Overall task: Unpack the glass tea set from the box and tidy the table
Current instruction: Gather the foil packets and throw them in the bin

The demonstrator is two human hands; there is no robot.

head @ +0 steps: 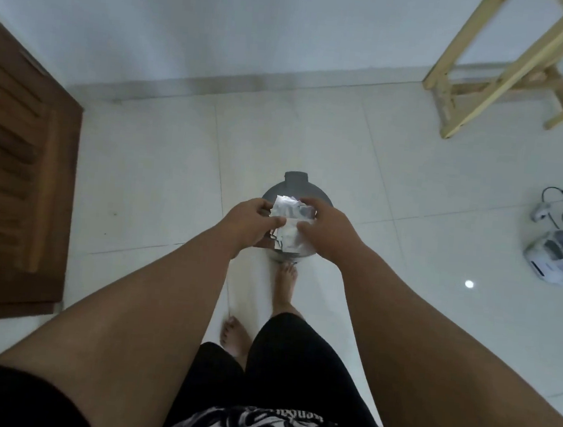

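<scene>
Both hands are out over a round grey pedal bin [292, 187] on the white tiled floor [395, 196]. The left hand [250, 222] and right hand [326, 229] pinch a crumpled wad of clear plastic wrapping [291, 223] between them, fingers curled onto it.

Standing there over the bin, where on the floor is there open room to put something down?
Bare tile lies between the wooden door panel and the bin, and from the bin right toward the white device. It is crowded over the bin, where both hands grip crumpled wrapping, and under the wooden frame.
</scene>
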